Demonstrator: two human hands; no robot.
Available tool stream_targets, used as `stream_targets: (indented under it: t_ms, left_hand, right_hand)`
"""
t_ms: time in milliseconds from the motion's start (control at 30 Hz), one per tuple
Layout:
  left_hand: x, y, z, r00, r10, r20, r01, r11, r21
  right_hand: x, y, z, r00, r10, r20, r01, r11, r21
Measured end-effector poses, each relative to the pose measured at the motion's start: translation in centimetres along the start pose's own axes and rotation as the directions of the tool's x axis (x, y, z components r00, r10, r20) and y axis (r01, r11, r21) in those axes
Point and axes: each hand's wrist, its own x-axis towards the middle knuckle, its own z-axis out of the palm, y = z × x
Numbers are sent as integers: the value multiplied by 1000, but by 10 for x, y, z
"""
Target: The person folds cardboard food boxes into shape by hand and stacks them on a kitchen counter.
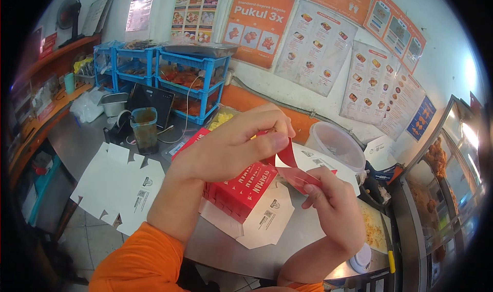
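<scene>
My left hand (246,143) is closed with thumb and fingers on one part of a red folded carton (288,157). My right hand (334,202) pinches the carton's nearer flap, and the piece is bent between the two. Its far side, partly behind my left hand, shows white. Just below lies a stack of red folded cartons (239,189) with white print, half covered by my left wrist. White unfolded carton blanks (269,217) lie under that stack. To the left, another white carton blank (120,181) with notched edges overhangs the table.
Behind stand blue basket racks (192,86), a black tablet (150,104) and a cup of dark liquid (145,130). At right are a clear plastic tub (336,145), a cutting board (371,228), a yellow-handled knife (391,258) and a glass case (441,189) of fried food.
</scene>
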Motion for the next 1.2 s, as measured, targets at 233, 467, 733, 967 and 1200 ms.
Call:
stream_targets:
  t_ms: [233, 467, 733, 967, 1200]
  left_hand:
    - [-7, 16, 12, 982, 161, -101, -148, 981, 127]
    - [-1, 10, 25, 855, 434, -285, -334, 880, 337]
    - [7, 3, 25, 798, 459, -391, -395, 888, 238]
    - [-1, 13, 32, 836, 445, -321, -423, 895, 140]
    - [-8, 18, 37, 858, 444, -258, -436, 895, 93]
  right_hand:
    - [-6, -6, -3, 987, 0, -158, 8, 999, 50]
    - [6, -13, 5, 742, -498, -449, 414, 867, -278]
    - [13, -1, 4, 586, -562, -584, 397, 827, -398]
    - [8, 0, 9, 668, -260, -697, 341, 940, -24]
    - [0, -5, 0, 898, 118, -423, 96, 887, 452]
